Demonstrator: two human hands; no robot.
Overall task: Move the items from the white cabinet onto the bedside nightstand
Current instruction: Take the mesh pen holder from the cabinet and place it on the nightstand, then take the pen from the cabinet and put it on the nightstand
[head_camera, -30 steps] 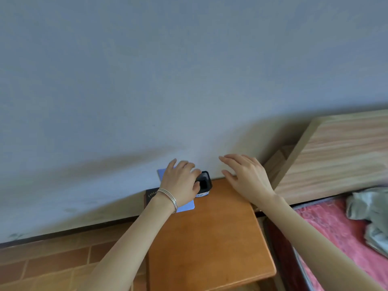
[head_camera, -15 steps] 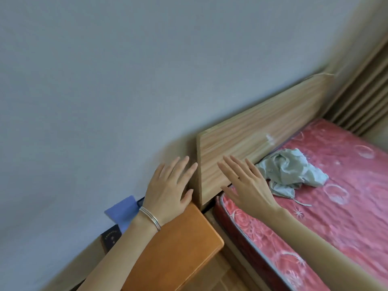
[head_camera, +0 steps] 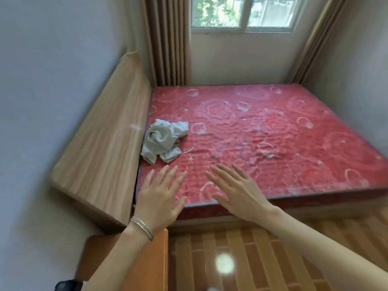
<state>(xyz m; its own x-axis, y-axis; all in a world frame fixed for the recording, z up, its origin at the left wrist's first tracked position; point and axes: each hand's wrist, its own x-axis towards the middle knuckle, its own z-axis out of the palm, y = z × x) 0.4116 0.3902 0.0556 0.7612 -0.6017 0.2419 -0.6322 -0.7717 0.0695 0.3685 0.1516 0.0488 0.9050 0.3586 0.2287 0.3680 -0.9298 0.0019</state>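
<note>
The orange-brown wooden nightstand (head_camera: 151, 263) sits at the bottom left, mostly covered by my left forearm. A small black object (head_camera: 68, 285) lies at its near left corner, cut off by the frame edge. My left hand (head_camera: 160, 196), with a silver bracelet at the wrist, hovers open with fingers spread above the bed's near corner. My right hand (head_camera: 237, 193) is also open and empty, fingers spread over the mattress edge. The white cabinet is not in view.
A bed with a red patterned mattress (head_camera: 262, 133) fills the middle, with a crumpled grey cloth (head_camera: 163, 141) near the light wooden headboard (head_camera: 105, 148). Brown tiled floor (head_camera: 252, 259) lies at bottom right. Curtains and a window (head_camera: 241, 13) stand behind the bed.
My view has swung right, from the nightstand and wall to the whole bed. My left hand let go of the black object on the nightstand; both hands now hover open over the mattress.
</note>
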